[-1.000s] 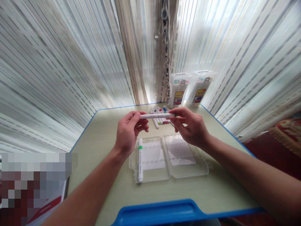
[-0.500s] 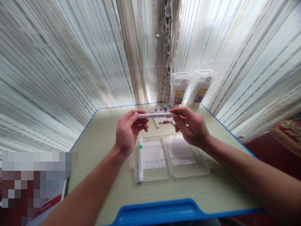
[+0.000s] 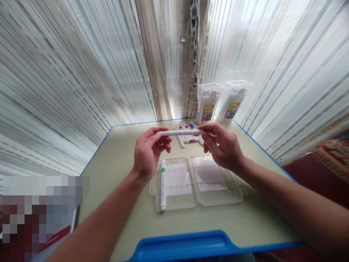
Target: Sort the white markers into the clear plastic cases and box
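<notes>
Head view: two bare hands above a pale green table [image 3: 122, 218] with a blue rim; both forearms reach in from the lower edge
Left hand [image 3: 147, 153]: thumb and index finger pinching one end of the held marker [image 3: 180, 133]; other fingers loosely curled beneath
Right hand [image 3: 223, 145]: thumb and fingers pinching the opposite end; palm turned inward
Held marker: white, slim, nearly level between the hands; raised above the table, farther from the wearer than the open case [image 3: 178, 204]
Open case: clear plastic, lying flat with its two halves side by side; white paper in each half
Green-banded marker [image 3: 163, 185]: lying lengthwise along the left side of the case's left half
Marker group [image 3: 180, 140]: several white markers with coloured bands and ends, lying together on the table beyond the held marker, partly hidden by it
Upright cases: a left upright case [image 3: 208, 107] and a right upright case [image 3: 232, 105], both clear with yellow-topped labels; standing near the table's far edge
Curtain [image 3: 81, 65]: striped, hanging behind the table; a beaded strand [image 3: 194, 72] runs down near its middle
Carpet [image 3: 302, 171]: dark red, at right below the table
</notes>
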Motion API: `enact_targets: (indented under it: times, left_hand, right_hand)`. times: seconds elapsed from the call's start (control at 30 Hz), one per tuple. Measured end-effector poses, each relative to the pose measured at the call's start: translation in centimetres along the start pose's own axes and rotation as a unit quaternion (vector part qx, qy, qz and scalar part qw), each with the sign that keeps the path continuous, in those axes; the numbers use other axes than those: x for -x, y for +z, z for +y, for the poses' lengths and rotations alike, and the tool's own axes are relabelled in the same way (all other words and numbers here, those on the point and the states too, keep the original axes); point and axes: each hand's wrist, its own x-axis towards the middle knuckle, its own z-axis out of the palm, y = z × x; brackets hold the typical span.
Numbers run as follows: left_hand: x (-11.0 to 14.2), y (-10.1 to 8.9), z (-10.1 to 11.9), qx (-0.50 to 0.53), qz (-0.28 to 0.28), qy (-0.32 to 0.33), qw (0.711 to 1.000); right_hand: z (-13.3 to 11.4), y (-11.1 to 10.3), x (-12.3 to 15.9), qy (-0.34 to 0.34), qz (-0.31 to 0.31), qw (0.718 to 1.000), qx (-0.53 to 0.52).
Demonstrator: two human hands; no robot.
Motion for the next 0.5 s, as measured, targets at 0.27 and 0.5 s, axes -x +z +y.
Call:
enact_targets:
  times: [0.27,0.5]
  left_hand:
    - [0.03,0.16,0.08,-0.038,0.025,0.018,0.999]
    - [0.15,0.24,0.04,-0.044,0.028,0.019,0.998]
  right_hand:
    - [0.18,-0.06,0.04,0.003,0.005,1.0,-0.007]
    - [0.01,0.08,0.11,-0.002,0.011,1.0,-0.028]
